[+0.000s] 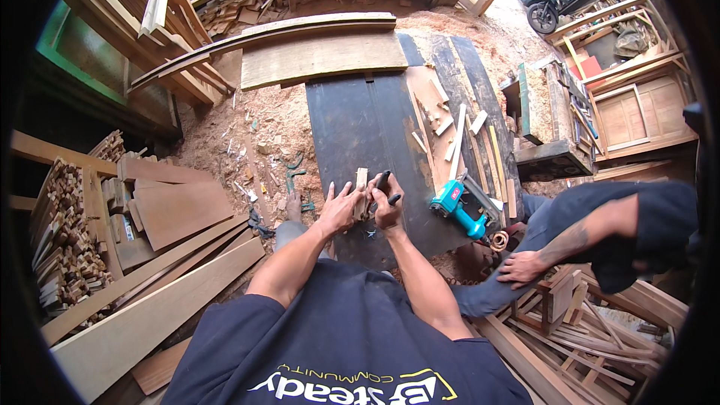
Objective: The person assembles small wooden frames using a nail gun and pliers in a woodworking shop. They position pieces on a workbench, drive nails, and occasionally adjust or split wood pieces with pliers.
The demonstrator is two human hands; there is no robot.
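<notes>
Low over the dark work board [341, 135], my two hands meet at a short, pale wooden piece [361, 178]. My left hand [340, 210] steadies it from the left, some fingers stretched forward and the thumb side against the wood. My right hand [388, 212] is closed around a black-handled tool [385, 180] that looks like pliers; two dark handle ends stick out of the fist. Its working end is hidden by my fingers. Right of my hands, a teal nail gun [459, 206] lies on the board.
Wood offcuts [444, 124] lie on the board's right side, and a wide plank [322, 58] crosses its far end. Close on the right sits another person, a hand [521, 268] on the knee. Stacked boards [172, 210] stand at left; shavings cover the floor around.
</notes>
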